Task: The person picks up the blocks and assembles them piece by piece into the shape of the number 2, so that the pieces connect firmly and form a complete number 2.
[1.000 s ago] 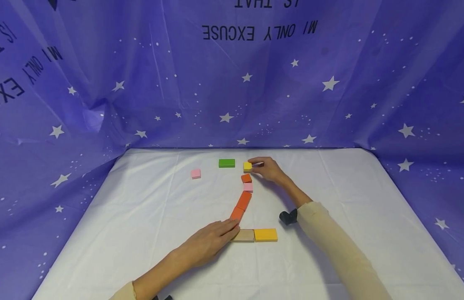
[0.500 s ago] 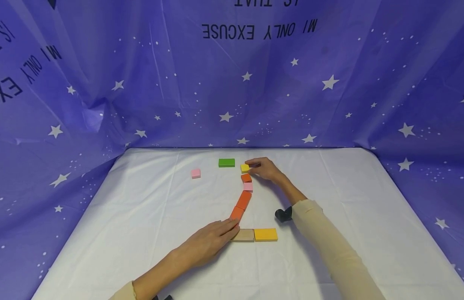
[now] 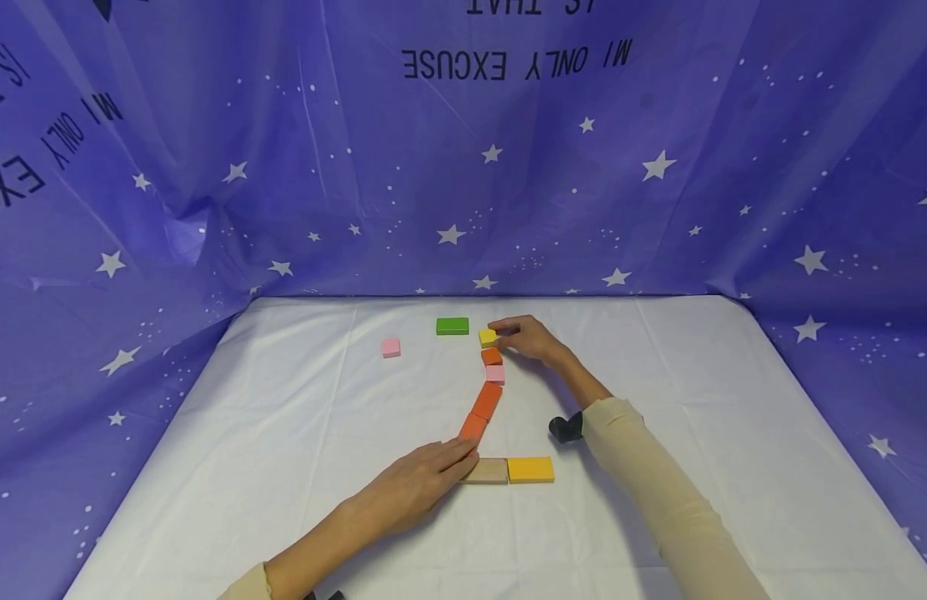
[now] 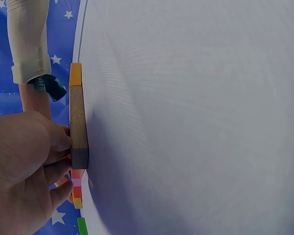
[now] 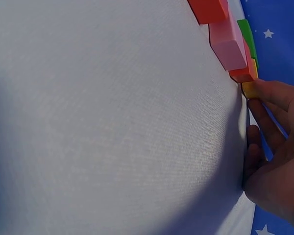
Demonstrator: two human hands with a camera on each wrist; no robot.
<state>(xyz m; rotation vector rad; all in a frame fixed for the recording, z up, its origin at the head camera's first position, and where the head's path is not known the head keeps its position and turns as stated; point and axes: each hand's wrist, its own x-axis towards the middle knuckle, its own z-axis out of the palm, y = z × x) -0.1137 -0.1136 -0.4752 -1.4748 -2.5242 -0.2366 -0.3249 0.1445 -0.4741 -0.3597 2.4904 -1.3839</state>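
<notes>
At left fingers (image 3: 454, 452), orange block (image 3: 473, 427) lengthwise away rightward

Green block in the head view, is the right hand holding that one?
No, the right hand has its fingertips on the small yellow block, while the green block lies apart.

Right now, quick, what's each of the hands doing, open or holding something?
Left hand: open, touching the wooden block.
Right hand: closed, pinching the small yellow block.
</notes>
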